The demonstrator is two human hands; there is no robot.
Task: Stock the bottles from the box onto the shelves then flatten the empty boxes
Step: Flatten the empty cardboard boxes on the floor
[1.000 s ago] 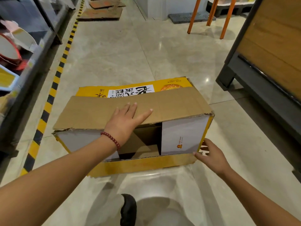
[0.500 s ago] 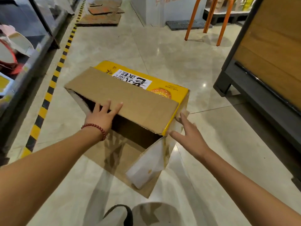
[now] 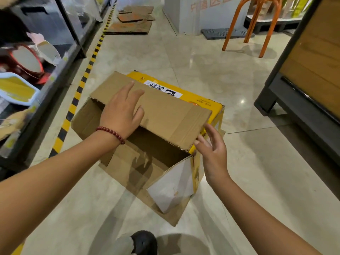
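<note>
An empty yellow cardboard box [image 3: 171, 118] lies on its side on the tiled floor, its open end toward me and its flaps spread. My left hand [image 3: 121, 112], with a red bead bracelet at the wrist, rests flat with straight fingers on the brown upper flap. My right hand [image 3: 211, 146] touches the box's right front corner with spread fingers, beside the white inner flap [image 3: 173, 186]. I see no bottles inside the box.
A low shelf [image 3: 36, 85] with packaged goods runs along the left behind a yellow-black floor stripe [image 3: 81, 87]. Flattened cardboard [image 3: 131, 22] lies far down the aisle. An orange stool [image 3: 257, 24] stands at back right. A dark wooden shelf unit [image 3: 303, 89] is on the right. My shoe [image 3: 144, 242] is below.
The box has turned further so its open end faces me at an angle. My left hand slid up onto the top flap, and my right hand moved to the right front corner.
</note>
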